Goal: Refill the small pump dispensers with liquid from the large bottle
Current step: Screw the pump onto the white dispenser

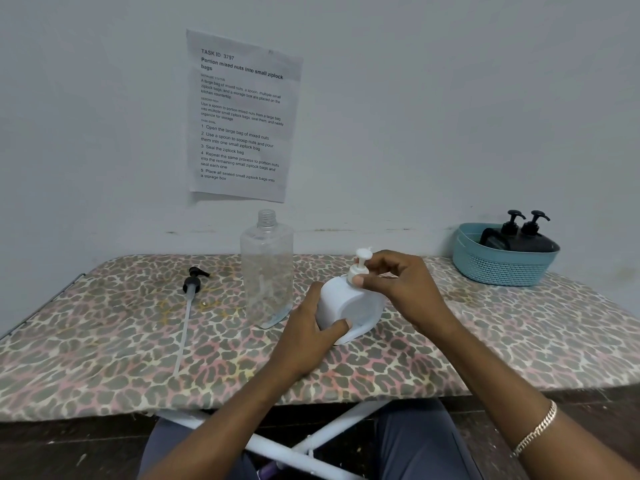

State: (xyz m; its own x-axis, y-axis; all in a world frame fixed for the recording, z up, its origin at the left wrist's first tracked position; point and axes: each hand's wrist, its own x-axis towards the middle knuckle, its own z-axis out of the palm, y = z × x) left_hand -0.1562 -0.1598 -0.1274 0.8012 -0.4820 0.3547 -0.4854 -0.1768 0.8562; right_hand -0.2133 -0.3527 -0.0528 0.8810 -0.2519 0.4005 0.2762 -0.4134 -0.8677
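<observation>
"Grey trousers (415, 441) and two bare forearms filled the bottom edge, yes?"

"Yes, with a chain bracelet (536, 431) on the right wrist, and a white crossed frame (277, 448) showing under the table."

"How were the hands set?"

"The left hand (311, 327) was curled round the body of the small white dispenser (349, 306), thumb lying across its near face. The right hand (398, 282) pinched the white pump collar (358, 271) at the neck between thumb and fingertips."

"Where was that dispenser?"

"Mid-table, tilted, its lower edge touching the leopard-print cover (104, 358)."

"And the large bottle?"

"The large clear bottle (266, 265) stood upright and uncapped just beside the dispenser, on its left and slightly behind. I couldn't tell how much liquid it held."

"Anything else on the table?"

"A black pump (192, 284) with a long pale tube lay flat, left of the bottle and apart from it. At the far right corner sat a teal basket (498, 265) holding two black pump bottles (519, 233). A printed sheet (242, 116) hung on the wall behind."
</observation>
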